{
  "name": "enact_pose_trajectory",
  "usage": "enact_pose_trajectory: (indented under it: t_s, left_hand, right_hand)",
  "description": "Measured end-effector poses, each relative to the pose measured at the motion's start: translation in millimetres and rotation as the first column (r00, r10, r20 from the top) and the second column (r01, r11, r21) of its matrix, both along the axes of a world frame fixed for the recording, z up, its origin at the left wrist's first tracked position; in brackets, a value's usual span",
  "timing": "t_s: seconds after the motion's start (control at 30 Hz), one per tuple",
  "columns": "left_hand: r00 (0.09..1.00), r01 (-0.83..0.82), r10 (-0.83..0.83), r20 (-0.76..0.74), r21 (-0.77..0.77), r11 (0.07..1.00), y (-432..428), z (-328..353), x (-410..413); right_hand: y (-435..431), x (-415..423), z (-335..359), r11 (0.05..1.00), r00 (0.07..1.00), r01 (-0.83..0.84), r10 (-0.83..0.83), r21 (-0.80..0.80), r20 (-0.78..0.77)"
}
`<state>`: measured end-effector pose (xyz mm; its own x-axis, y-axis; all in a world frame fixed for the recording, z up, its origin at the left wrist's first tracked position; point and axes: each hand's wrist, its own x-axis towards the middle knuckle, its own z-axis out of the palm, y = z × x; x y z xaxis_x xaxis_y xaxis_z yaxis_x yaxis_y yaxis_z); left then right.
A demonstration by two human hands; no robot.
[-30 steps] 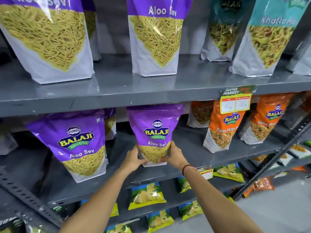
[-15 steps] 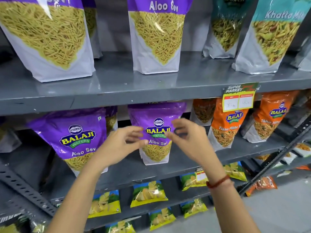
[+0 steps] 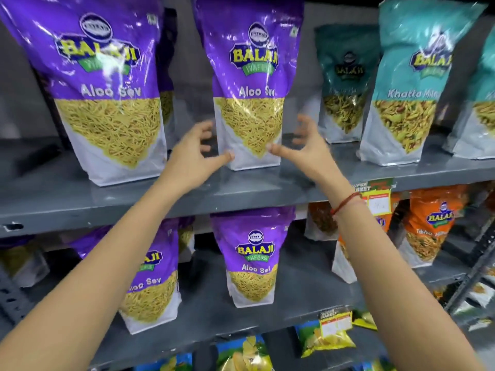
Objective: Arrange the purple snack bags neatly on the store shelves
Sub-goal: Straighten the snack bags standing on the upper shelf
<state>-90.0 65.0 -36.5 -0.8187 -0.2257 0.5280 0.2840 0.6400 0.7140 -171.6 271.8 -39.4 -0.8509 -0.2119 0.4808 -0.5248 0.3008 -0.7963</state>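
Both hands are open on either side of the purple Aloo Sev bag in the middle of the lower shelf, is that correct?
Not quite. In the head view the left hand and right hand are open beside the middle purple Aloo Sev bag on the upper shelf, not the lower one.

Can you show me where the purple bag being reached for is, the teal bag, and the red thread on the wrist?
Purple Aloo Sev bag (image 3: 249, 92): head view, on its printed name.
Teal Khatta Mitha bag (image 3: 412, 76): head view, on its front.
Red wrist thread (image 3: 345, 203): head view, on the band.
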Motion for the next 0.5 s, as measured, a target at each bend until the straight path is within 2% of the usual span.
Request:
enact_pose_trajectory:
  t_s: [0.1, 0.17, 0.27, 0.33, 0.5]
  left_hand:
    - [0.967, 0.004, 0.017, 0.253, -0.082, 0.997, -9.6, -22.5, -21.1]
    - [0.941, 0.02, 0.004, 0.337, -0.066, 0.998, -12.8, -38.4, -21.8]
    - [0.923, 0.061, -0.057, 0.382, 0.003, 0.998, -16.1, -39.0, -30.0]
    - [0.957, 0.11, -0.103, 0.272, -0.012, 0.994, 4.6, 3.4, -42.8]
    - [0.963, 0.114, -0.119, 0.241, 0.034, 0.993, -3.6, -3.0, -47.1]
  right_hand:
    - [-5.8, -22.8, -18.6, 0.989, 0.962, -0.142, 0.128, 0.041, 0.242]
    - [-10.5, -24.9, -32.7, 0.976, 0.925, -0.214, 0.191, 0.034, 0.329]
    - [-17.0, -37.4, -35.8, 0.942, 0.859, -0.334, 0.312, -0.018, 0.407]
    - [1.4, -54.7, 1.3, 0.955, 0.916, -0.292, 0.296, -0.055, 0.271]
    - [-6.8, -52.9, -2.0, 0.973, 0.955, -0.204, 0.223, -0.109, 0.195]
